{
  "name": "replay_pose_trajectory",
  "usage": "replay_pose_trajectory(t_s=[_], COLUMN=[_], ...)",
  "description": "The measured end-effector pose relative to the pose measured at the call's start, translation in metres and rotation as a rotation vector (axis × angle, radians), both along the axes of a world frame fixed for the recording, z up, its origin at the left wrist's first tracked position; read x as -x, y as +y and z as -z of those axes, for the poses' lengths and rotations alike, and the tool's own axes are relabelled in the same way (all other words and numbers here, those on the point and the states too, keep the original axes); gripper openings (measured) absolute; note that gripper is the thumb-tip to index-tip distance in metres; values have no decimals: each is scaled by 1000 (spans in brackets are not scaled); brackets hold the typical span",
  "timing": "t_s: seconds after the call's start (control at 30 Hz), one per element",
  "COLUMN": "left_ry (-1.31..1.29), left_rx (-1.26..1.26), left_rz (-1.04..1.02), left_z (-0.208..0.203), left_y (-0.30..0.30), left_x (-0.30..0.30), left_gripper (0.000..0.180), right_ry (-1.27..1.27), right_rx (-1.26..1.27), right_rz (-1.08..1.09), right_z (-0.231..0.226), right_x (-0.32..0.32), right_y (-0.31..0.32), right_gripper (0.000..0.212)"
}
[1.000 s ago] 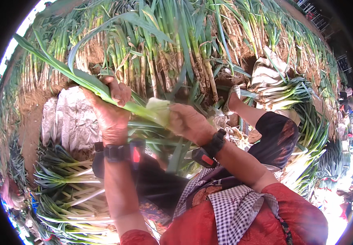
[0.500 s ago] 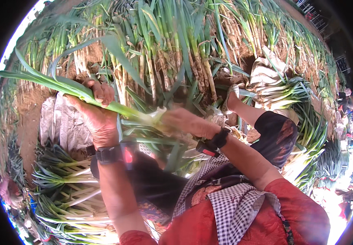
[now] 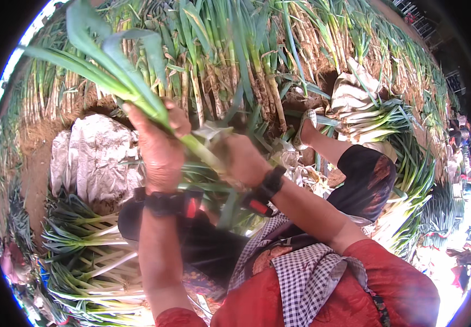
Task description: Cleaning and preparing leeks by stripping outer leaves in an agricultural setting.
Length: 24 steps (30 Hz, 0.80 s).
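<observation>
A long leek (image 3: 198, 151) runs slantwise in front of me, its green leaves fanned out to the upper left and its pale shaft toward the lower right. My left hand (image 3: 158, 143) is wrapped round it where the leaves meet the shaft. On the lower shaft my right hand (image 3: 244, 161) is closed, its fingers somewhat blurred. A loose whitish-green outer layer (image 3: 213, 132) sticks up beside those fingers. The leek's root end is hidden by the right hand.
Unpeeled leeks (image 3: 262, 82) with brown roots stand in a dense bank ahead. Pale-shafted leeks (image 3: 96, 267) lie piled at my left, and another cleaned bundle (image 3: 374, 122) at the right by a crumpled sack (image 3: 355, 90). A whitish sack (image 3: 96, 155) lies left. Peelings lie between my legs.
My left hand has moved right and the leek has tilted more steeply, its leaves swinging up and right. The right hand is still at the lower shaft, now with a layer standing away from it.
</observation>
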<state>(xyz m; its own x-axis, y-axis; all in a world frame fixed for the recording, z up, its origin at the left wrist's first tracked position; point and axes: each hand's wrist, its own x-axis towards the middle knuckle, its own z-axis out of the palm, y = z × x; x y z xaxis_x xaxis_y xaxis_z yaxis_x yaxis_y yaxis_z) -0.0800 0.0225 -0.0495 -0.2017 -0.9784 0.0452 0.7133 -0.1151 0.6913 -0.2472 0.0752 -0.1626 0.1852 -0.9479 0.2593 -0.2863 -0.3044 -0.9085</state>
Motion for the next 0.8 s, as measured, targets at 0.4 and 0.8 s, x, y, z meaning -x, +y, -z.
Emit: replay_pose_trajectory(t_s=[0.4,0.8], left_ry=[358,344], left_rx=[283,133], left_rz=[61,10], left_z=[-18,-1], left_y=[-18,-27], left_x=[-61,-53], left_gripper=[41,50], right_ry=[1010,292], right_rx=[-441,-4], right_rz=[180,-114], right_z=[86,-75], right_x=[175,24], right_y=[56,31], right_gripper=[35,32])
